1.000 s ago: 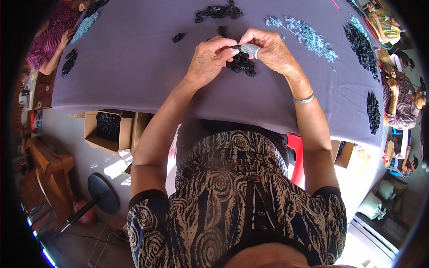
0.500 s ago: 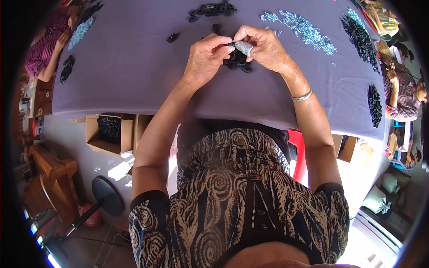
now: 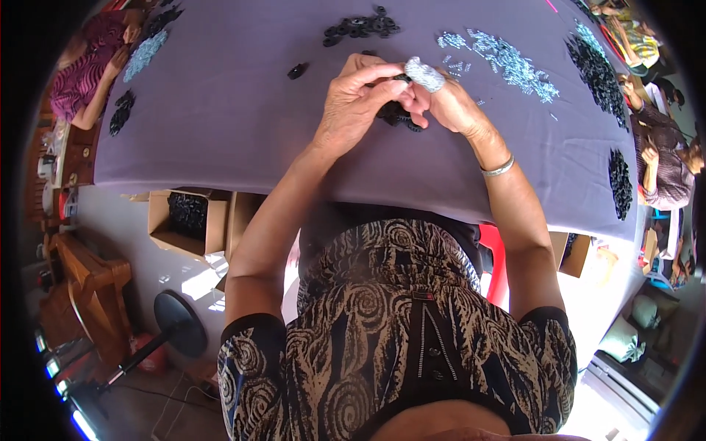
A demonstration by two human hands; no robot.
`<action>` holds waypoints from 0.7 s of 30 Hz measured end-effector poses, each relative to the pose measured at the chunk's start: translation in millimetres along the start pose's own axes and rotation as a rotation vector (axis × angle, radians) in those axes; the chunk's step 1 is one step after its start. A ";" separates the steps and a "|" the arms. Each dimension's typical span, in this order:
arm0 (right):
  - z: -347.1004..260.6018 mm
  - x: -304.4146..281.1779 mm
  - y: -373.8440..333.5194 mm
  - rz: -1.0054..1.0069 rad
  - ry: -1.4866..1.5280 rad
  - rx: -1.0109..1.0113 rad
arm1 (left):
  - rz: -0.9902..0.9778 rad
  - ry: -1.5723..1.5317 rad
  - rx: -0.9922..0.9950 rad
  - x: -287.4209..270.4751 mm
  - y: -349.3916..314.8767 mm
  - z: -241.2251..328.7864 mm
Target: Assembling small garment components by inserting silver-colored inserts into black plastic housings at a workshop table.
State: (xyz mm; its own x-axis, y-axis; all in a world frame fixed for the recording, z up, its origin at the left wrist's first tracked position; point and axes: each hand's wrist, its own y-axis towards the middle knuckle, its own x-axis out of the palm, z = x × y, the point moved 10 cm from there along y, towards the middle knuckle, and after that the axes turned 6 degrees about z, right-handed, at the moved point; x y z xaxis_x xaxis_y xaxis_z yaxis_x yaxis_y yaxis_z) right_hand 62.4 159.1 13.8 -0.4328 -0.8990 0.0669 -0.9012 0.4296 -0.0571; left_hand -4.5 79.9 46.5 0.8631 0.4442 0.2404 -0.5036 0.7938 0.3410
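Over the middle of the table, my two hands meet around a small black plastic part [image 3: 401, 77], mostly covered by fingers. My left hand [image 3: 349, 106] is closed, pinching it between thumb and fingertips. My right hand [image 3: 454, 106] is closed against the same part, its fingers curled under. A silver-grey wrap [image 3: 424, 75] covers one digit of the right hand, and a bracelet [image 3: 499, 166] rings that wrist. Just below the hands lies a small heap of black ridged parts [image 3: 397, 117], partly hidden.
Beyond the hands lie black round parts [image 3: 360, 28], with a single one [image 3: 297, 70] nearer. Light-blue spring-like pieces [image 3: 515, 62] spread at right. Black piles [image 3: 621, 184] line the right edge of the purple-grey cloth [image 3: 220, 125]. Cardboard boxes [image 3: 217, 228] stand below; other people sit at both sides.
My right hand has turned, bringing the silver-wrapped digit up and its other fingers curled below. Both hands shift slightly right in the picture, as does the whole scene.
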 end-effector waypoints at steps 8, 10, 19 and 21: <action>-8.4 23.3 -17.7 -0.341 0.620 -0.005 | 0.044 0.017 0.108 15.5 -7.1 11.4; -6.6 29.0 -18.4 -0.376 0.606 0.004 | 0.059 -0.004 0.115 17.5 -9.4 13.8; -14.4 18.6 -11.2 -0.249 0.464 0.040 | 0.228 0.257 0.114 -28.2 8.6 30.6; -26.4 -16.7 -5.4 0.080 0.237 -0.127 | 0.281 0.456 0.169 -62.2 17.1 36.2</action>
State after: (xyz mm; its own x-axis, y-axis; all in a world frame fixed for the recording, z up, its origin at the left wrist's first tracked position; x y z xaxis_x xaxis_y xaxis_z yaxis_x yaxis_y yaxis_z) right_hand 73.9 174.0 39.2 -0.4821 -0.8233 0.2995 -0.8533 0.5188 0.0526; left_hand -68.2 50.9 70.3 0.6058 0.7932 -0.0617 -0.6832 0.5584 0.4706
